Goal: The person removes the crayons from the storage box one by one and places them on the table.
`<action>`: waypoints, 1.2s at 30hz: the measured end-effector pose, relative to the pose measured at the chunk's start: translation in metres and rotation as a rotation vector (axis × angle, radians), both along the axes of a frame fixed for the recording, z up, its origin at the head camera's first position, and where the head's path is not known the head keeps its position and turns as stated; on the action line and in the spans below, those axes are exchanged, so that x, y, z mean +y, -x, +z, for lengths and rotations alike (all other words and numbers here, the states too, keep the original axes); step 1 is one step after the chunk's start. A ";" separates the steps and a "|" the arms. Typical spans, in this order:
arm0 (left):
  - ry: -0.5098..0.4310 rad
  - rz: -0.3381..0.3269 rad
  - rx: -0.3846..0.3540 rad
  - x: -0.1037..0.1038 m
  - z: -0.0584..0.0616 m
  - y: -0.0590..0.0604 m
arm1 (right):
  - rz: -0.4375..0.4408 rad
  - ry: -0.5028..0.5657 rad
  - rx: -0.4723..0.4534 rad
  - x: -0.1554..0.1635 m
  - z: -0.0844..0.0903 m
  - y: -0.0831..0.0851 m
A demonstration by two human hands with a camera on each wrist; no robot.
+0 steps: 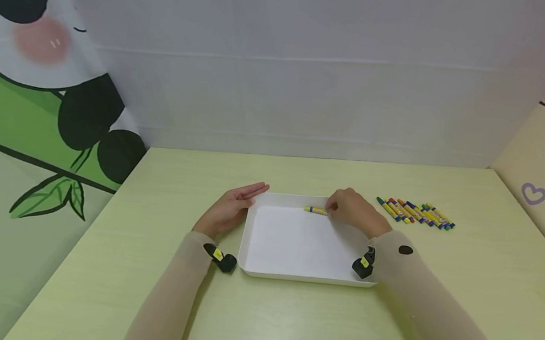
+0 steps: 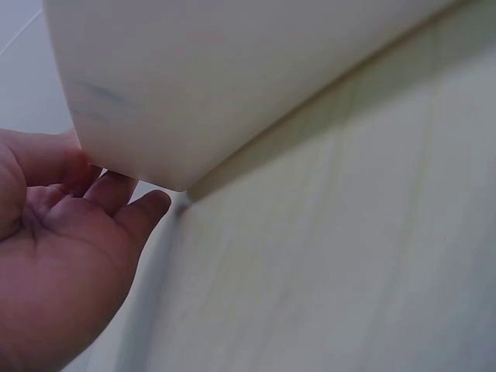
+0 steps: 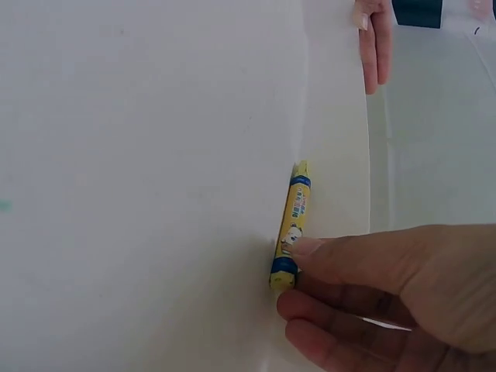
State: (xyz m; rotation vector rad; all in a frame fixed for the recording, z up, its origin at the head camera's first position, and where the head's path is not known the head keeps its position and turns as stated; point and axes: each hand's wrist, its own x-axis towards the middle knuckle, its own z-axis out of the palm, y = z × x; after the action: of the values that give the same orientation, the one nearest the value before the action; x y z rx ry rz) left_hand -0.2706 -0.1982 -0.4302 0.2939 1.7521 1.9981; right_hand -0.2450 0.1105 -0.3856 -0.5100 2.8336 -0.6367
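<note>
A white rectangular tray [image 1: 289,244] lies on the table. My left hand [image 1: 228,208] holds its left rim near the far corner, thumb over the edge and two fingers stretched out beyond it. In the left wrist view, the hand [image 2: 70,256] is against the outer wall of the tray [image 2: 194,85]. A yellow crayon [image 1: 315,210] with blue bands lies in the tray along its far side. My right hand [image 1: 355,211] pinches one end of it. In the right wrist view, the thumb presses on the crayon [image 3: 296,205], with the other fingers bent beside it.
Several crayons [image 1: 415,212] in assorted colours lie side by side in a slanted row on the table [image 1: 286,326], right of the tray. A pale cloth wall [image 1: 309,102] stands behind the table, with printed panels at left and right.
</note>
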 end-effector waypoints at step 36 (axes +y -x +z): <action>-0.012 -0.003 -0.009 -0.003 0.001 0.000 | 0.041 0.153 -0.086 0.013 0.020 -0.003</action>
State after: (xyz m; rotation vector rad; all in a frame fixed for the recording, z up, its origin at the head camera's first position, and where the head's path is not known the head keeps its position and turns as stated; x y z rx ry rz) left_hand -0.2705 -0.2012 -0.4291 0.2911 1.7345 2.0052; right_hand -0.2424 0.1240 -0.3654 -0.5500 2.7005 -0.8507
